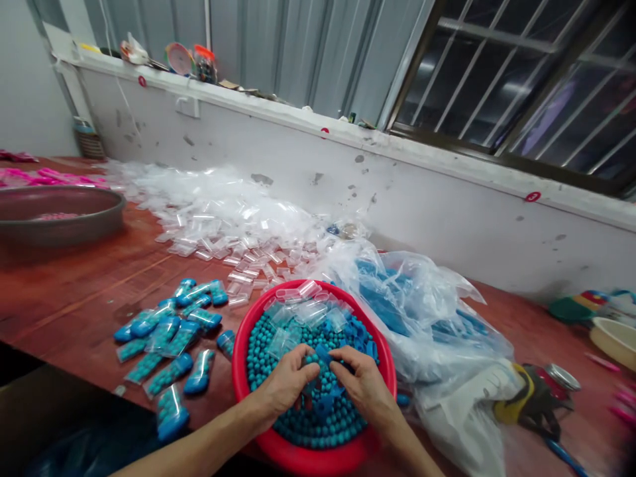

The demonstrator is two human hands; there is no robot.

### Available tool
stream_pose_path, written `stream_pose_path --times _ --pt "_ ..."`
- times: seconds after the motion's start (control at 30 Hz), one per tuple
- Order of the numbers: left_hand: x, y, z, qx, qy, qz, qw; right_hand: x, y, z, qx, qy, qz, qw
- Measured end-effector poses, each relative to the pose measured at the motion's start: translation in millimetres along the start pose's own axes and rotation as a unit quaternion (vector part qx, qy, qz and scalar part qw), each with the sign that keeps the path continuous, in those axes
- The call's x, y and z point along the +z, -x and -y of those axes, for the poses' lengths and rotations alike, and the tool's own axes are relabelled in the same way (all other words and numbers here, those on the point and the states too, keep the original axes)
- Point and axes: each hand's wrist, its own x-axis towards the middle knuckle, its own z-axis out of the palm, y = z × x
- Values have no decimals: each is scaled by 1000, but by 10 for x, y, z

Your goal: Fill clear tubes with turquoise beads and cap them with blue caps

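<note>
A red basin (pixel 241 361) full of round teal beads (pixel 322 434) stands in front of me. Inside its rim my left hand (pixel 291 381) pinches a small clear packet with teal beads in it, partly covered by the fingers. My right hand (pixel 365 381) is closed at the thumb and fingertips on a small blue piece (pixel 324 352), right beside the packet. Empty clear packets (pixel 311 311) lie over the beads at the far side of the basin. More blue pieces (pixel 352 331) are heaped at its right side.
Several filled packets (pixel 169 338) lie left of the basin. Behind it spreads a large pile of clear packets (pixel 233 212). A plastic bag (pixel 422 298) with blue pieces sits to the right. A grey basin (pixel 59 218) stands far left, and a wall runs along the back.
</note>
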Motion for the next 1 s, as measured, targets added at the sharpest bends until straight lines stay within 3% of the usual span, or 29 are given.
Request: stream_pose_path --times 0.17,0.4,0.5,0.6,0.73,0.83,1.0 --pt "16 14 -28 3 -21 -23 999 -57 3 33 26 0 -26 999" --pt "-2 6 -24 31 14 16 999 -76 18 65 -2 25 -7 1000" --pt "-16 -6 7 21 20 16 999 -80 27 69 -4 73 -38 997" --pt "-16 -5 13 11 24 19 999 -37 68 38 -108 162 -79 978" --pt "-10 13 -2 -7 52 28 998 37 131 7 -243 241 -84 936" --pt "-19 28 -3 -14 75 51 996 47 137 -3 -269 249 -92 926" --pt "-39 43 -9 -11 101 57 993 25 127 -59 -271 130 -103 948"
